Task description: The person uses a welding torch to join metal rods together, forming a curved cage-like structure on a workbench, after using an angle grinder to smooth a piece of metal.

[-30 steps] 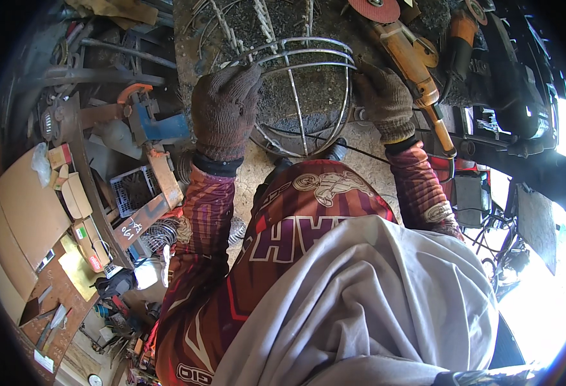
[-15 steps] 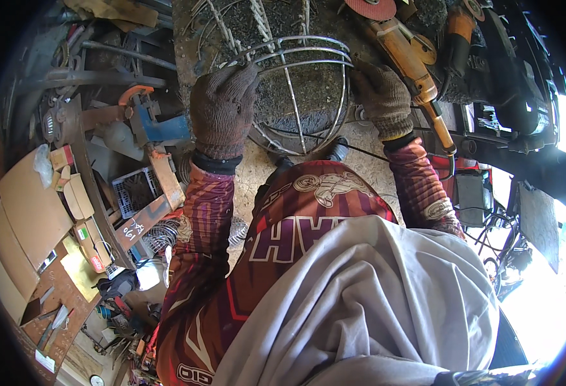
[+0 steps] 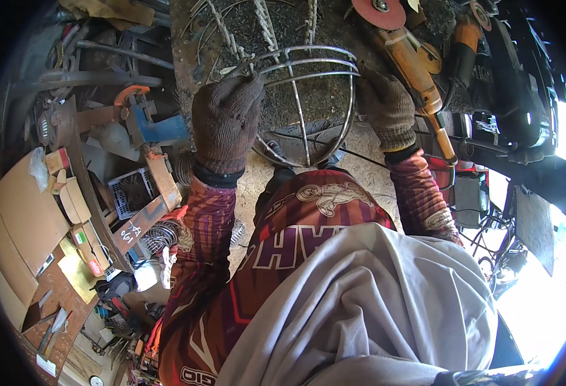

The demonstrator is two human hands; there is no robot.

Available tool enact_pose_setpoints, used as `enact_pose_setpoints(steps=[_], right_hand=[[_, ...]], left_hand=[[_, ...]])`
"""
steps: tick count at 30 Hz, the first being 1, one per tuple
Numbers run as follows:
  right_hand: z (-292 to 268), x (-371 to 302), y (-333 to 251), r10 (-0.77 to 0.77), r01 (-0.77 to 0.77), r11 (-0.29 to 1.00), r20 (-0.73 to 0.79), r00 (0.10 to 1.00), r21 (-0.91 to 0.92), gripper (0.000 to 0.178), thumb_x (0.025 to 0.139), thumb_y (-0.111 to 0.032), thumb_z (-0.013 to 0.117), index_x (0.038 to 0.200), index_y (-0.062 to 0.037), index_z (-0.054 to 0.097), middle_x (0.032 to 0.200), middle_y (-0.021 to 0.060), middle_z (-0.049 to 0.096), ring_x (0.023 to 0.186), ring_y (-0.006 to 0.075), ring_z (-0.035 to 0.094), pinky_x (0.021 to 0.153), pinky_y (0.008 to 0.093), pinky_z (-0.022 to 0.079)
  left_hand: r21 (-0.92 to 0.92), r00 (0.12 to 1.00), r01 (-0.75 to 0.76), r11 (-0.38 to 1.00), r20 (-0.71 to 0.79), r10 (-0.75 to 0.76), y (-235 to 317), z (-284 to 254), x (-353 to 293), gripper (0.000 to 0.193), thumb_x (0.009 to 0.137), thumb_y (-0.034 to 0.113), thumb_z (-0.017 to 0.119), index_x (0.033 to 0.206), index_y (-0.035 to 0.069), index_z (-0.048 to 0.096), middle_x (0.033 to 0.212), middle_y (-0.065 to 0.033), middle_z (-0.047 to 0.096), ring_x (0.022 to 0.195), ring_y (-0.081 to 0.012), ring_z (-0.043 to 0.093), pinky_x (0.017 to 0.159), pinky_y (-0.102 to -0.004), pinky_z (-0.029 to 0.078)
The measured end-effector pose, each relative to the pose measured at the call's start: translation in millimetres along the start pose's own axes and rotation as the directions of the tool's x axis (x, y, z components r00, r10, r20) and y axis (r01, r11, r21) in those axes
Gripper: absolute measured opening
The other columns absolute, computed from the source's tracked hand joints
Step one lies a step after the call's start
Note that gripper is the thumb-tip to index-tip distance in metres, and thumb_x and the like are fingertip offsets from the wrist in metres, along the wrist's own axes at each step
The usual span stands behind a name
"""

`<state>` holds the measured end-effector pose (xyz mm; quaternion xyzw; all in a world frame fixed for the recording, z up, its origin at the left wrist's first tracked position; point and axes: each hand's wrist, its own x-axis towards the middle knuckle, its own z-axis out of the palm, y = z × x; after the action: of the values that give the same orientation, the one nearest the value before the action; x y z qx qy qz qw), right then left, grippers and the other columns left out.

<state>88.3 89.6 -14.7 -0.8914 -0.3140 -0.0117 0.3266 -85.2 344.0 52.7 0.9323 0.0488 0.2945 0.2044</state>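
A curved grille of bent, welded metal wire [image 3: 298,103] is held up in front of me over the near edge of the workbench. My left hand [image 3: 227,122], in a brown knitted glove, is closed on its left side. On the opposite side, my right hand [image 3: 387,109] wears a matching glove and grips the right ends of the rods. The fingertips of both hands are partly hidden. Two upper crossbars run between the hands, and a rounded loop with a middle rod hangs below them.
Beyond the grille, twisted metal rods [image 3: 267,29] lie on the dark, gritty workbench [image 3: 325,96]. An orange angle grinder [image 3: 415,74] with a red disc lies at the right, near a second grinder [image 3: 466,38]. To the left are a blue clamp-like tool [image 3: 157,128] and cardboard boxes [image 3: 29,219].
The grille and both hands have shifted slightly right and down in the picture. Both hands keep their grip. The surroundings shift a little too, as the view moves.
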Motion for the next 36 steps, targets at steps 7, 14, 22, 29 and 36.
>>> enact_pose_setpoints(steps=[7, 14, 22, 29, 36], right_hand=[[-1.0, -1.1, -5.7, -0.079, 0.076, 0.995, -0.044, 0.996, -0.057, 0.024, 0.093, -0.023, 0.069, 0.113, -0.011, 0.072, 0.092, 0.0132, 0.071, 0.083, 0.0351, 0.069, 0.071, 0.0453, 0.055], [-1.9, -0.9, -7.5, -0.074, 0.071, 0.994, -0.029, 0.997, -0.082, 0.024, 0.094, -0.022, 0.067, 0.114, -0.0101, 0.072, 0.092, 0.0124, 0.07, 0.084, 0.0351, 0.068, 0.072, 0.045, 0.056], [-0.9, -1.1, -6.8, -0.009, 0.008, 0.999, -0.037, 0.999, -0.031, 0.024, 0.095, -0.027, 0.068, 0.114, -0.014, 0.073, 0.094, 0.0131, 0.07, 0.086, 0.0346, 0.069, 0.073, 0.0444, 0.055], [-3.8, 1.2, -9.7, -0.076, 0.069, 0.992, -0.057, 0.995, -0.103, 0.025, 0.095, -0.028, 0.068, 0.115, -0.014, 0.073, 0.093, 0.0134, 0.071, 0.085, 0.0349, 0.069, 0.073, 0.0442, 0.055], [-4.3, 0.0, -9.7, -0.016, 0.015, 0.998, -0.02, 1.0, -0.061, 0.026, 0.092, -0.024, 0.071, 0.116, -0.0129, 0.073, 0.091, 0.0139, 0.071, 0.084, 0.0349, 0.069, 0.073, 0.0436, 0.056]], left_hand=[[0.012, 1.0, -0.01, 1.0, 0.021, 0.01, -2.8, -2.4, -1.6, 0.031, 0.084, 0.009, 0.08, 0.114, 0.011, 0.075, 0.11, -0.0108, 0.068, 0.099, -0.0302, 0.066, 0.085, -0.0405, 0.054], [0.014, 1.0, -0.002, 1.0, 0.02, 0.002, -4.5, -1.7, -4.5, 0.029, 0.084, 0.008, 0.079, 0.113, 0.012, 0.075, 0.109, -0.0107, 0.069, 0.099, -0.0301, 0.066, 0.086, -0.0404, 0.054], [-0.014, 1.0, 0.016, 1.0, -0.005, -0.016, -4.0, -0.7, -5.0, 0.028, 0.084, 0.007, 0.08, 0.111, 0.01, 0.076, 0.109, -0.0102, 0.07, 0.099, -0.0293, 0.067, 0.086, -0.0397, 0.055], [-0.045, 0.999, 0.023, 0.999, -0.033, -0.024, -8.3, 4.9, -11.0, 0.036, 0.08, 0.005, 0.077, 0.115, 0.012, 0.075, 0.11, -0.0092, 0.07, 0.099, -0.0298, 0.066, 0.086, -0.0414, 0.053], [-0.01, 1.0, 0.012, 1.0, -0.009, -0.012, -7.1, 0.7, -10.5, 0.03, 0.084, 0.006, 0.078, 0.114, 0.008, 0.075, 0.112, -0.0121, 0.07, 0.102, -0.0299, 0.066, 0.088, -0.0392, 0.055]])
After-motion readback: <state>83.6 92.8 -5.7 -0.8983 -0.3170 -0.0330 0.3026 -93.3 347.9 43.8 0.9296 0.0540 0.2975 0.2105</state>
